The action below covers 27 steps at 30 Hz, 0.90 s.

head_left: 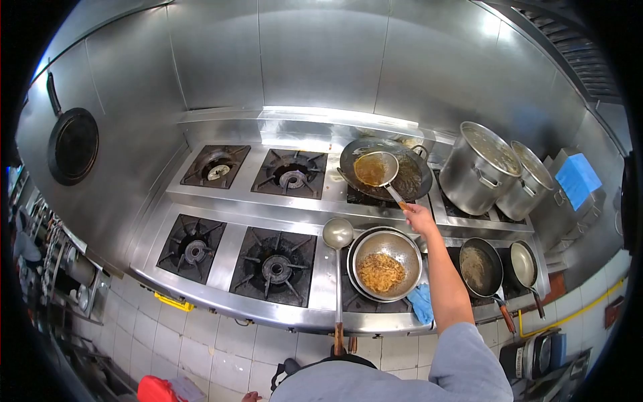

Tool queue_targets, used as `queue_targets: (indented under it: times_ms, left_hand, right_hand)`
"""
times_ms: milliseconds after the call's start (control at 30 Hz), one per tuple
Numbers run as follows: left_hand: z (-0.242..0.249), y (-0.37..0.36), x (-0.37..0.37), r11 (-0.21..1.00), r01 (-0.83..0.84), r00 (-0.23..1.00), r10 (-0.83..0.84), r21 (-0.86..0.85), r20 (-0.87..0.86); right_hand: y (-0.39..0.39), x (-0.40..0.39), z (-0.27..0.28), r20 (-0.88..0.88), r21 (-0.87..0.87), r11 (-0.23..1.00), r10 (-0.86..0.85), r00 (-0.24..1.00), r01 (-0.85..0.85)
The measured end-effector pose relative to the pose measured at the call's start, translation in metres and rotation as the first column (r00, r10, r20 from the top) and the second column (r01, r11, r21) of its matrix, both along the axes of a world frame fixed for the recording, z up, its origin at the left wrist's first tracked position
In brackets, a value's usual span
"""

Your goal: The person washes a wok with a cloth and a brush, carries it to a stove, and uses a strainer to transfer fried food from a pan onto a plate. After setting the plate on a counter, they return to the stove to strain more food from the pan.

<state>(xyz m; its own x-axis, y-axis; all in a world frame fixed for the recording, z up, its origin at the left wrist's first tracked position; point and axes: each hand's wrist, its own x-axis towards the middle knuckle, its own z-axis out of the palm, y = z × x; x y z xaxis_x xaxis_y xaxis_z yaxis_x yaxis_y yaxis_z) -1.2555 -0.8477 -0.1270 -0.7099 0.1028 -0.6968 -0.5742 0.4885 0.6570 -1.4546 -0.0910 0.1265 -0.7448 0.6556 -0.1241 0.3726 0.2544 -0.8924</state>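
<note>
My right hand (420,220) is closed around the wooden handle of a mesh strainer (386,161). The strainer's basket is over a black wok (420,175) on the back row, with brownish oil showing around it. Just in front of my right forearm's left side stands a metal bowl (412,258) holding golden-brown fried bits (382,273). A long-handled ladle (337,233) lies to the left of that bowl. Of my left hand (252,396), only a little shows at the bottom edge, low beside my body; most of it is cut off.
Two large stockpots (462,171) stand at the back right. Two frying pans (481,268) sit on the front right, handles pointing toward me. A blue cloth (422,303) lies beside the bowl. Several burners (276,268) are on the left. A flat pan (74,146) hangs on the left wall.
</note>
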Motion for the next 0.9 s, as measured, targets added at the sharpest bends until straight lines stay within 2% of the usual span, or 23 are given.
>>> queue_targets:
  times_ms: [33, 100, 233, 333, 400, 433, 500, 600, 633, 667, 700, 733, 767, 833, 867, 900]
  left_hand:
    - [-0.003, -0.001, -0.001, 1.000, 0.002, 1.000, -0.002, 0.002, 0.000]
    - [-0.009, -0.004, -0.004, 0.994, -0.107, 0.987, 0.105, 0.011, 0.123]
    - [-0.023, -0.010, -0.010, 0.991, -0.134, 0.972, 0.127, 0.023, 0.198]
    - [-0.032, -0.015, -0.011, 0.998, -0.065, 0.981, 0.059, 0.025, 0.185]
    - [-0.039, -0.019, -0.010, 0.987, 0.160, 0.986, -0.160, -0.003, 0.047]
    - [-0.038, -0.017, -0.012, 0.987, 0.160, 0.986, -0.160, 0.000, 0.048]
    - [-0.035, -0.013, -0.016, 0.983, -0.166, 0.958, 0.142, 0.077, 0.249]
    - [-0.137, -0.053, -0.037, 0.996, 0.075, 0.994, -0.079, 0.055, 0.074]
    - [-0.135, -0.052, -0.036, 0.995, 0.076, 0.994, -0.080, 0.057, 0.077]
    - [-0.126, -0.048, -0.038, 0.997, -0.051, 0.987, 0.041, 0.064, 0.156]
    - [-0.120, -0.047, -0.037, 0.982, -0.178, 0.959, 0.160, 0.060, 0.234]
    - [-0.113, -0.045, -0.035, 0.982, -0.178, 0.959, 0.159, 0.061, 0.236]
    - [-0.105, -0.044, -0.033, 0.988, -0.152, 0.968, 0.141, 0.039, 0.208]
    - [-0.095, -0.039, -0.033, 0.992, -0.126, 0.976, 0.121, 0.018, 0.182]
    - [-0.096, -0.039, -0.034, 0.995, -0.094, 0.983, 0.096, -0.020, 0.159]
    - [-0.097, -0.039, -0.035, 0.996, -0.061, 0.988, 0.069, -0.059, 0.137]
  right_hand:
    - [-0.009, 0.005, 0.010, 0.004, -0.052, 0.999, 0.011, 1.000, -0.010]
    - [-0.014, 0.013, 0.014, 0.009, -0.100, 0.995, 0.017, 1.000, -0.016]
    - [-0.019, 0.029, 0.017, -0.059, -0.191, 0.980, 0.041, 0.997, -0.052]
    - [-0.022, 0.043, 0.015, -0.112, -0.279, 0.957, 0.053, 0.992, -0.082]
    - [-0.024, 0.050, 0.012, -0.148, -0.325, 0.939, 0.066, 0.987, -0.111]
    - [-0.027, 0.053, 0.012, -0.171, -0.380, 0.921, 0.022, 0.985, -0.086]
    - [-0.031, 0.059, 0.012, -0.203, -0.441, 0.896, -0.048, 0.978, -0.048]
    - [-0.023, 0.065, 0.014, -0.287, -0.443, 0.896, -0.100, 0.953, -0.040]
    - [-0.021, 0.067, 0.022, -0.287, -0.380, 0.925, -0.118, 0.951, 0.000]
    - [-0.014, 0.066, 0.026, -0.285, -0.379, 0.925, -0.119, 0.951, 0.002]
    - [-0.003, 0.066, 0.028, -0.264, -0.210, 0.975, -0.134, 0.955, 0.079]
    - [0.010, 0.065, 0.030, -0.247, -0.032, 0.988, -0.153, 0.957, 0.150]
    - [0.028, 0.063, 0.027, -0.210, 0.184, 0.961, -0.167, 0.963, 0.207]
    - [0.065, 0.061, 0.025, -0.076, 0.540, 0.802, -0.255, 0.964, 0.255]
    - [0.057, 0.061, 0.042, -0.075, 0.541, 0.801, -0.256, 0.964, 0.255]
    - [0.049, 0.065, 0.059, 0.051, 0.651, 0.725, -0.335, 0.941, 0.223]
